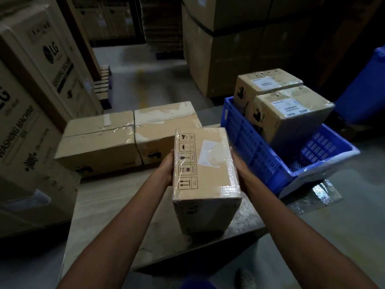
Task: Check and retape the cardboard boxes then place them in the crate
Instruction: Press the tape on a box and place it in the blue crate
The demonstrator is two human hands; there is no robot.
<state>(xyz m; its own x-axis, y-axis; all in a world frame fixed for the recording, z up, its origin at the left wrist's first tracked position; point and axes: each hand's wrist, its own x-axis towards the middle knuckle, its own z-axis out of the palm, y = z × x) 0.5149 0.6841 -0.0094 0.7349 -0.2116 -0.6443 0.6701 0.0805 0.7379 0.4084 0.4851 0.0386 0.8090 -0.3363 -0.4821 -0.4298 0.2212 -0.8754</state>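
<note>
A grey concrete floor (pixel 129 65) runs back as an aisle, with a faint yellow mark (pixel 143 88) painted on it. The light is dim, brighter over the far stretch of the aisle and dark at the top right. Tall washing machine cartons (pixel 39 97) stand along the left edge of the floor. Just behind them, dark slatted pallets (pixel 105 84) lean on edge. Large brown cartons (pixel 229 51) are stacked high at the back right. A low pale wooden platform (pixel 100 205) fills the middle foreground. Beside its right edge a crumpled clear plastic sheet (pixel 318 195) lies on the floor. A blue bin (pixel 362 86) stands at the far right.
</note>
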